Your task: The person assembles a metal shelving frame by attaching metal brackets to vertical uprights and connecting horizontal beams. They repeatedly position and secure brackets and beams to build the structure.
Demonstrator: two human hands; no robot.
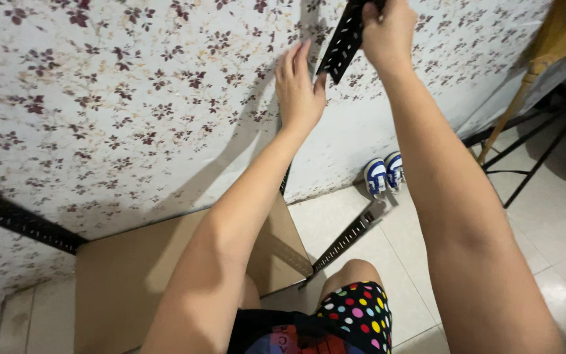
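My right hand [388, 29] grips the upper part of a black perforated metal upright [342, 46] that stands against the floral wallpapered wall. My left hand [298, 85] rests open on the wall just left of that upright, its thumb touching the upright's lower visible end. The rest of the upright runs down behind my left forearm. Below sits a brown wooden shelf board [132, 275], lying flat. A second slotted metal bar [348, 236] lies slanted on the tiled floor beside the board's right corner.
Another black perforated bar [21, 219] runs along the wall at left. A pair of small blue-and-white shoes [383, 174] stands by the wall. A wooden leg and black metal frame [525, 131] stand at right. My knee in dotted shorts [355, 308] is below.
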